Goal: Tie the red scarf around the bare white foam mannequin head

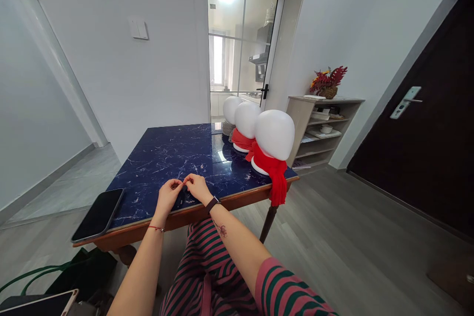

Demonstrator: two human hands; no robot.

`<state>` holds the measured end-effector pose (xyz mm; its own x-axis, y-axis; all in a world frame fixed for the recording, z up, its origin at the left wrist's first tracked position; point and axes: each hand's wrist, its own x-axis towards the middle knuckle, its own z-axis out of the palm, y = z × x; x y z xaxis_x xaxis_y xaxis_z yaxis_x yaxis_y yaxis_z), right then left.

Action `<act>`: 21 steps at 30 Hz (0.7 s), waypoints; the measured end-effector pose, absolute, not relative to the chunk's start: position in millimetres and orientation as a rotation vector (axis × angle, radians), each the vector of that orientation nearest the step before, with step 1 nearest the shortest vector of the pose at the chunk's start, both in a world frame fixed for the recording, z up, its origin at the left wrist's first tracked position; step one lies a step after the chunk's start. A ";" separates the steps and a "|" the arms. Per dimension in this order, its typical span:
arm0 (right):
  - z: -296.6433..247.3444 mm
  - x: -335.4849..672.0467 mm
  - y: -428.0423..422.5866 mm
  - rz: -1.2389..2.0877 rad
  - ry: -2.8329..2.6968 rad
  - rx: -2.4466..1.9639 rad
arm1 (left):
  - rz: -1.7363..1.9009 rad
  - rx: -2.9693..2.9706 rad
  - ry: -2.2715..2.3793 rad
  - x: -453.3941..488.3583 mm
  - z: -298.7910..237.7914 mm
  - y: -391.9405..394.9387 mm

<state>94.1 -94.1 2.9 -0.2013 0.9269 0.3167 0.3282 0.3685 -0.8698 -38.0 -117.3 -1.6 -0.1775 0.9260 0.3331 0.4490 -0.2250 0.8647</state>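
Above the front edge of the blue marble-patterned table [148, 168], my left hand [169, 195] is closed with thumb and fingertips pinched together. My right hand [198, 188] is closed the same way, and its fingertips meet those of the left. Anything pinched between them is too small to make out. Nearest on the right stands a white mannequin head [276, 133] with a red scarf [272, 168] wrapped round its base, one end hanging over the table edge. Behind it are a second white head [246, 119] with a coral-red scarf [242, 140] and a third white head [230, 108] with a grey wrap [227, 129].
A black phone [98, 215] lies at the table's left front corner. Below left are a dark green bag [83, 271] and a light-framed device [52, 303]. At the back right stands an open shelf [326, 131] topped by a basket of red leaves [329, 84].
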 end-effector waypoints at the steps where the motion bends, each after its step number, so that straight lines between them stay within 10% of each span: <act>1: 2.9 94.1 -94.1 0.837 -1.730 -1.114 | 1.392 1.637 1.580 -37.5 -0.8 -117.8; 21: 0.5 93.5 -92.2 0.861 -1.716 -1.081 | 1.376 1.637 1.583 -36.8 0.0 -118.5</act>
